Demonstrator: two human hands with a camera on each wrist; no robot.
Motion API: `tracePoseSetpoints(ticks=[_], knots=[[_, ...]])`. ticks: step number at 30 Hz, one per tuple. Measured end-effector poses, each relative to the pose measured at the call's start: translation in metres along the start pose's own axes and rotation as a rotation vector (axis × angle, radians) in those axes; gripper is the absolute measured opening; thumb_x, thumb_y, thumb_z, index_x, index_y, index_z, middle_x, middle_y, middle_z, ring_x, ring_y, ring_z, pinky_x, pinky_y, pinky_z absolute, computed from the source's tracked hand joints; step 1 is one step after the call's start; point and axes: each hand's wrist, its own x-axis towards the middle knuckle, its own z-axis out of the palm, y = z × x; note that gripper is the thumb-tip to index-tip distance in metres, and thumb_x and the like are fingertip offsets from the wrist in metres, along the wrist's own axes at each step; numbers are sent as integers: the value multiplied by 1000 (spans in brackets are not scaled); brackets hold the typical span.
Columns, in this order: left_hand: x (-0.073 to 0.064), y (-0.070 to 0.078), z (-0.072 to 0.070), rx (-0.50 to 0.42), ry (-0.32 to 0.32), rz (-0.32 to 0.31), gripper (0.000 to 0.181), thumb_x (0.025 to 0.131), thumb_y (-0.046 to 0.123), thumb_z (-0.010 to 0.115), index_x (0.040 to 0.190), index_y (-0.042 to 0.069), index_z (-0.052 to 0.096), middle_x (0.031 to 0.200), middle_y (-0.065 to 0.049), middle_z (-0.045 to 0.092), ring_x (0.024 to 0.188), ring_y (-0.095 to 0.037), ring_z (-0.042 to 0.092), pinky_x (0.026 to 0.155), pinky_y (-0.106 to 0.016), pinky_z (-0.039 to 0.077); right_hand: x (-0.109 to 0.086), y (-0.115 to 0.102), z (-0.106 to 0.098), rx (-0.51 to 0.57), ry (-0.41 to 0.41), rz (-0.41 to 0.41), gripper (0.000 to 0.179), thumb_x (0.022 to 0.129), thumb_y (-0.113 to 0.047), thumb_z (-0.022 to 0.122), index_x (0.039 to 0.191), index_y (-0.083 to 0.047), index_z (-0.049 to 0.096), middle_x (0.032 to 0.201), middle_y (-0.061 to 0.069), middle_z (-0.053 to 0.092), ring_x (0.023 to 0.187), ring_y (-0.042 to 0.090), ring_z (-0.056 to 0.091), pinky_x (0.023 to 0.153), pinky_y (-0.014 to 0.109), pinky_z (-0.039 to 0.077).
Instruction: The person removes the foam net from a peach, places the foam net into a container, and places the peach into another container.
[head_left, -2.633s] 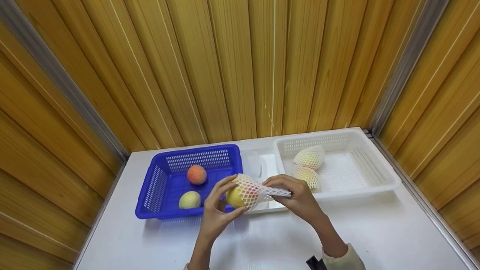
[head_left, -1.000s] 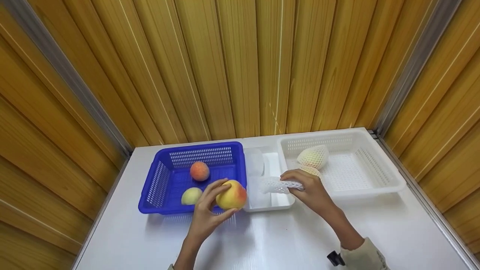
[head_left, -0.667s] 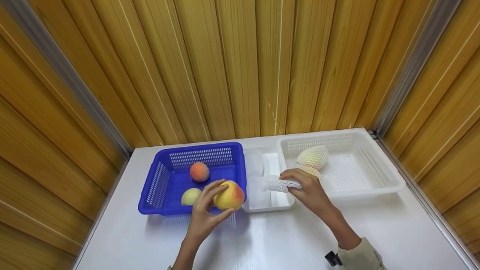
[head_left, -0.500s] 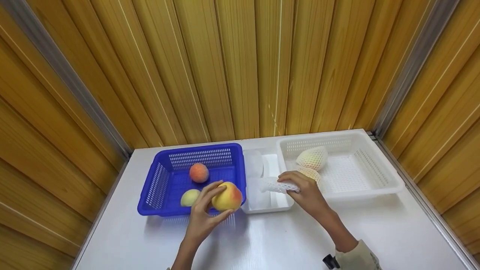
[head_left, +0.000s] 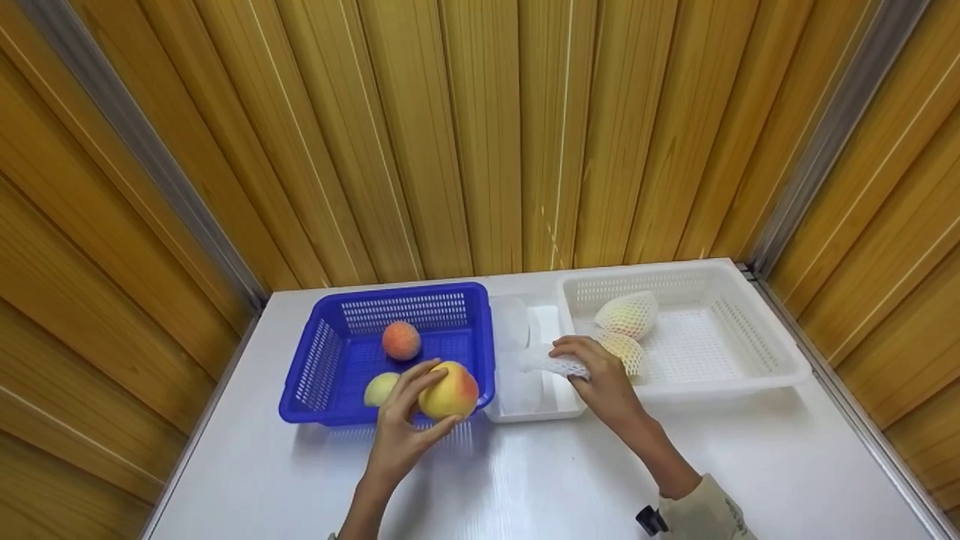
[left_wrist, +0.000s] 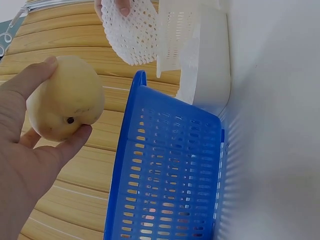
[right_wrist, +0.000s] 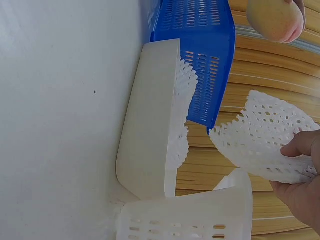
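Note:
My left hand (head_left: 401, 439) holds a yellow and red peach (head_left: 448, 391) between thumb and fingers, above the front right corner of the blue basket (head_left: 296, 367). In the left wrist view the bare peach (left_wrist: 67, 97) shows a dark spot. My right hand (head_left: 604, 379) pinches one end of a white foam net sleeve (head_left: 551, 361) over the small white tray (head_left: 574, 412). The right wrist view shows that foam net (right_wrist: 265, 135) flattened, with no fruit visible inside. The two hands are apart.
In the blue basket lie an orange-red peach (head_left: 401, 341) and a pale yellow one (head_left: 381, 389). On the right, a white basket (head_left: 772, 352) holds two net-wrapped peaches (head_left: 628, 313). More foam nets (right_wrist: 182, 110) lie in the small tray between the baskets. Wood-patterned walls (head_left: 480, 135) surround the white table (head_left: 525, 480).
The net was around the peach at first; it has come off in my right hand. Since then the left hand with the peach has drifted slightly left, and the right hand slightly left too.

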Motion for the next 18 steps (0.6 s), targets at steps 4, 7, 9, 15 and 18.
tracePoseSetpoints(ticks=[4, 7, 9, 15, 18], knots=[[-1, -1, 0, 4, 0, -4, 61, 76, 13, 90, 132, 18, 65, 143, -9, 55, 130, -28, 56, 103, -32, 51, -2, 1, 5, -19, -8, -14, 52, 68, 26, 78, 102, -12, 73, 117, 1, 70, 113, 25, 67, 96, 32, 56], [-1, -1, 0, 11, -3, -3, 61, 77, 15, 90, 132, 19, 65, 143, -10, 55, 130, -29, 56, 102, -32, 52, -3, 0, 8, -29, -6, -10, 54, 68, 29, 75, 103, -11, 73, 117, 1, 70, 114, 26, 66, 95, 37, 57], [0, 0, 1, 6, -4, -11, 61, 77, 15, 90, 132, 20, 65, 144, -11, 55, 130, -29, 55, 103, -32, 52, -1, 0, 10, -30, 7, 9, 54, 69, 31, 72, 103, -11, 73, 118, 2, 69, 116, 27, 65, 95, 39, 57], [3, 5, 5, -29, -2, -19, 62, 75, 8, 90, 132, 16, 65, 143, -11, 54, 131, -31, 54, 104, -32, 50, 6, 0, 17, -75, 49, 35, 56, 69, 32, 70, 107, -9, 72, 120, 5, 67, 119, 29, 61, 97, 42, 55], [1, 6, 8, -36, 2, -8, 63, 73, 5, 90, 131, 12, 65, 143, -13, 54, 131, -34, 55, 104, -31, 51, 7, 3, 24, -137, 65, -5, 57, 66, 32, 73, 106, -8, 72, 118, 6, 67, 116, 28, 61, 96, 40, 56]])
